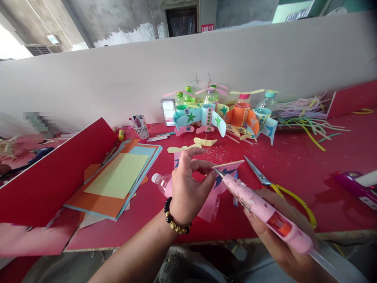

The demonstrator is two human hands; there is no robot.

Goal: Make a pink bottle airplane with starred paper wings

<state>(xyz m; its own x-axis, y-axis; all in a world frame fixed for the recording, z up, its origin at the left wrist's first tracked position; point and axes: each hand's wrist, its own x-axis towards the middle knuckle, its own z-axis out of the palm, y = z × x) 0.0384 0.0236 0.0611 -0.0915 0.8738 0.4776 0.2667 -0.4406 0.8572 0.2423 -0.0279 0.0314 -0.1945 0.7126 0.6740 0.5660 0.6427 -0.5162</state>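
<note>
My right hand [277, 228] is wrapped round a pink hot glue gun [253, 200], with a clear glue stick [326, 263] running out of its back end. Between thumb and finger my left hand [191, 177] pinches one end of a thin tan stick [231, 163]. The gun's metal nozzle points at that pinched end, close to my fingertips. Below lies pink paper with dark blue star shapes [220, 179]. A plastic bottle with a white cap [161, 182] rests on its side, partly hidden behind my left hand.
Scissors with yellow handles [265, 179] lie open at right. Colored paper sheets [118, 179] are stacked left beside a red divider [64, 177]. Several decorated bottle planes [206, 114], a pen cup [141, 129] and pipe cleaners [303, 114] stand at the back. A purple tool [356, 188] sits far right.
</note>
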